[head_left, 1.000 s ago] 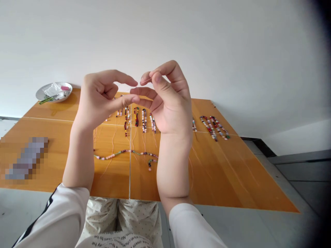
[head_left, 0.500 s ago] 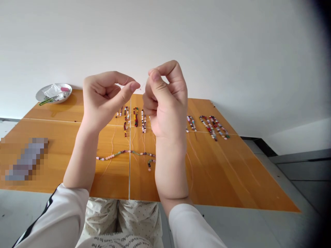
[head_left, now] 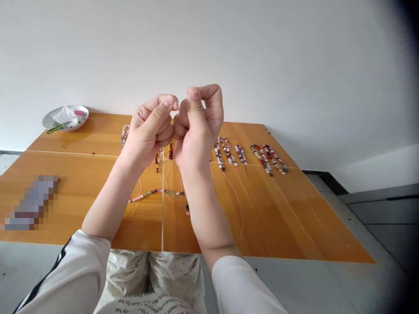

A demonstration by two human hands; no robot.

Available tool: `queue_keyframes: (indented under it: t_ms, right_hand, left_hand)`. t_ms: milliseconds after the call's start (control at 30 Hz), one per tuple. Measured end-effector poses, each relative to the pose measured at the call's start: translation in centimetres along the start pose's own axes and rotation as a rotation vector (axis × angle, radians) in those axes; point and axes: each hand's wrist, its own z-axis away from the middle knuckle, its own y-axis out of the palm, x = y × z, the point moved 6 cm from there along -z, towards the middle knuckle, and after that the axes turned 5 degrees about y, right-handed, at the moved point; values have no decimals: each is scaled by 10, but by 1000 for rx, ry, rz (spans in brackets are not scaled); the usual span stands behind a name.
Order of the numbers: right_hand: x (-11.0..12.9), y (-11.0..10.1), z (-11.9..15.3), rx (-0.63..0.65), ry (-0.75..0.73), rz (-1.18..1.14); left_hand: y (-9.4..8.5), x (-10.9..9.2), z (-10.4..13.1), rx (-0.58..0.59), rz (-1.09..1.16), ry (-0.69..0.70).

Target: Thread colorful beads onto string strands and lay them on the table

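Both of my hands are raised above the table with the knuckles close together. My left hand (head_left: 155,120) is closed, thumb pressed on the bent index finger; a thin pink thread showed at these fingers a moment earlier, but is hardly visible now. My right hand (head_left: 198,117) is also closed, with thumb and index fingertip in a pinch. What lies in that pinch is too small to make out. Behind and below the hands, a string of beads (head_left: 153,192) stretches across the table, partly hidden by my right forearm.
Several looped bead strands (head_left: 225,150) lie along the far half of the wooden table (head_left: 278,209), some trailing thin threads. A metal plate (head_left: 85,120) at the back left holds a plastic bag and green-handled scissors. A blurred-out flat object (head_left: 34,200) lies at the left.
My left hand has moved right and its fingers have curled in tighter. My right hand has shifted slightly left and down, so the two hands are now close together.
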Motion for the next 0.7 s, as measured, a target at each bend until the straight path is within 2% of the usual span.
queue_keyframes:
  t_ms: [200, 433, 600, 700]
  right_hand:
    - [4, 0, 2, -9, -26, -66]
    - [4, 1, 3, -11, -91, -29]
    - [1, -1, 4, -60, 2, 53]
    - [4, -6, 0, -84, 5, 42]
  left_hand:
    - [4, 3, 2, -22, 148, -151]
    - [2, 5, 3, -27, 147, -213]
    - [3, 7, 1, 86, 107, -180]
    - [-6, 5, -3, 57, -55, -71]
